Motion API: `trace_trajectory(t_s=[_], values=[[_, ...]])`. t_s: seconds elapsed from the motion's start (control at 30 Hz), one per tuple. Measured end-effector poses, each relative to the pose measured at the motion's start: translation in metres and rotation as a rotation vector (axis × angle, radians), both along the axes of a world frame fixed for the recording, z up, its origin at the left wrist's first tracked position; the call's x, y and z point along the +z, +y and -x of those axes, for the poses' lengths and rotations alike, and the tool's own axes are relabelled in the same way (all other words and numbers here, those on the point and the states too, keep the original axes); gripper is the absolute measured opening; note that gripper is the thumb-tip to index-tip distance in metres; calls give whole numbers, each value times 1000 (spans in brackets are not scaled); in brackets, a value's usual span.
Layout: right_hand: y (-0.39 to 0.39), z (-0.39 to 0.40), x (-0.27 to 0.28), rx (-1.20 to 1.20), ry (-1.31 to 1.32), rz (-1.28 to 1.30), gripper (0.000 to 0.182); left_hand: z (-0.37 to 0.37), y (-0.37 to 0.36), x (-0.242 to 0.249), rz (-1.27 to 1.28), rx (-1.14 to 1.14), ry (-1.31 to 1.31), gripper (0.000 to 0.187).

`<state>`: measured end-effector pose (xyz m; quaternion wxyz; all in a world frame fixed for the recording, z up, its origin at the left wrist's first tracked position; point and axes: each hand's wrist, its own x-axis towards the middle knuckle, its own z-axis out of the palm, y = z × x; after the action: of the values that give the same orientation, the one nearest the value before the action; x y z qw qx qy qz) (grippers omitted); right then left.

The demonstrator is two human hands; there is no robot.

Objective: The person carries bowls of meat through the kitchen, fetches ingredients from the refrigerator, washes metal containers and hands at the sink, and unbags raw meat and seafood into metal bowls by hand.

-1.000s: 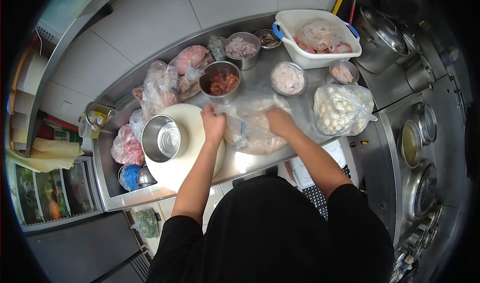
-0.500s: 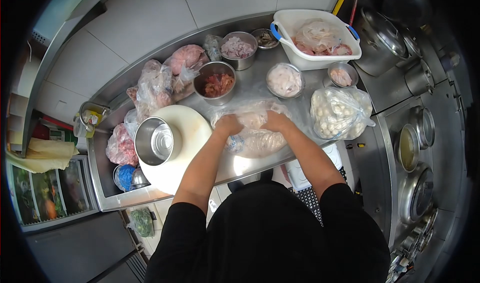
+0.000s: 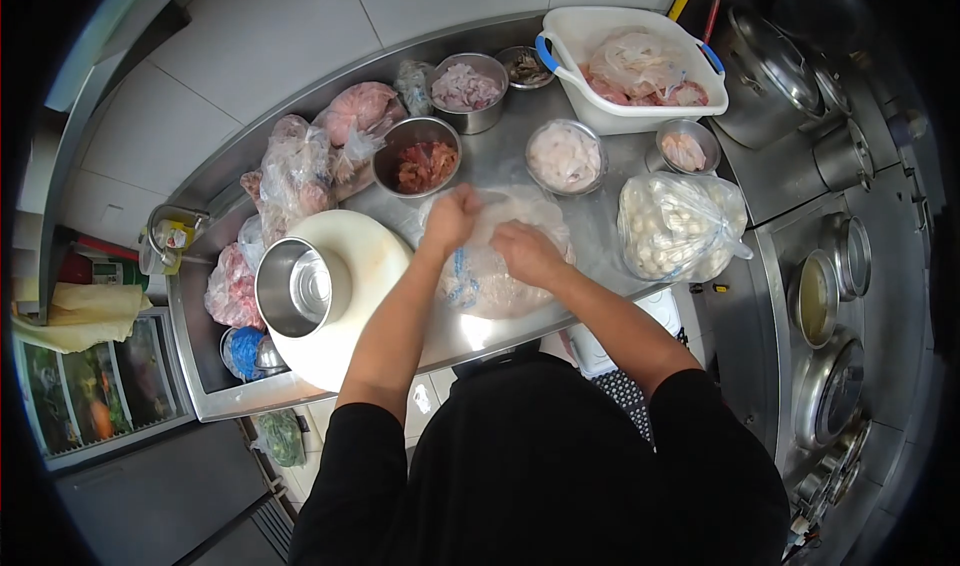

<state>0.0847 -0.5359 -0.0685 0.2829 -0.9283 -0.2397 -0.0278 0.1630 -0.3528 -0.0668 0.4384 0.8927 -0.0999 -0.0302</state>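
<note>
A clear plastic bag with pale contents and some blue print lies on the steel counter in front of me. My left hand is closed on the bag's upper left edge. My right hand is closed too, its fingers gathered on the plastic near the bag's middle. What exactly lies inside the bag cannot be made out. Left of it, a white round cutting board carries a steel pot with nothing visible inside. Beyond my left hand stands a steel bowl of reddish cut meat.
To the right sits a tied bag of whitish round pieces. A bowl of pale meat and a white tub with blue handles stand behind. Several bagged meats line the left. Stove pots stand far right.
My hands have come out from deep in the bag's plastic and closed on it. The left has risen slightly; the bag lies flatter. The view has shifted a little.
</note>
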Motion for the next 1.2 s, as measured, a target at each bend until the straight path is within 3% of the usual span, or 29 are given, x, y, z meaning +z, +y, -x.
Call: trace_trajectory(t_s=[0.03, 0.13, 0.2, 0.27, 0.33, 0.37, 0.43, 0.53, 0.6, 0.67, 0.7, 0.77, 0.83, 0.9, 1.0, 1.07, 1.1, 1.13, 1.2], values=[[2, 3, 0, 108, 1, 10, 13, -6, 1, 4, -1, -3, 3, 6], [9, 3, -13, 19, -16, 77, 24, -22, 13, 12, -72, -261, 98, 11], [14, -2, -16, -45, -23, 88, 29, -15, 16, 0, -388, -408, 84, 21], [20, -4, -11, -167, 29, 188, 36, 8, 10, -4, -411, -353, -21, 30], [18, -15, -9, -282, 144, 221, 41, 19, 4, -11, -594, -109, -10, 35], [16, -19, -4, -401, 258, 257, 45, 14, 7, -25, -560, -81, -21, 35], [5, -24, -3, -437, 148, 207, 34, 1, 12, -51, -543, -90, 0, 33], [-7, -39, -11, -387, 175, 291, 21, 3, 17, -34, -486, -78, -6, 25], [-3, -30, 6, -431, 62, 133, 13, 6, 19, -12, -452, -56, -31, 19], [10, -18, 9, -139, -69, 68, 15, 9, 20, -1, -347, -94, -53, 12], [21, -8, 8, 7, 8, -26, 19, 11, 18, 3, -349, -99, -53, 12], [42, 1, -11, 49, 50, -150, 26, 11, 8, 9, -252, -122, -199, 12], [46, -5, -36, 28, -46, -129, 21, 13, -1, 15, -269, -153, -285, 13], [52, -9, -49, -286, -13, -173, 21, 19, -2, 13, -294, -177, -361, 15], [39, -11, -39, -275, -58, 34, 31, 32, 2, -2, -150, -152, -357, 17], [33, -13, -29, -295, 35, 90, 31, 39, 11, -5, -229, -352, -277, 23], [30, -12, -25, -302, 65, 128, 33, 46, 16, -7, -477, -385, -329, 24], [30, -10, -15, -307, 96, 166, 34, 46, 18, -7, -474, -375, -327, 24], [31, -11, -7, -317, 144, 185, 38, 44, 23, -9, -715, -343, -379, 23]])
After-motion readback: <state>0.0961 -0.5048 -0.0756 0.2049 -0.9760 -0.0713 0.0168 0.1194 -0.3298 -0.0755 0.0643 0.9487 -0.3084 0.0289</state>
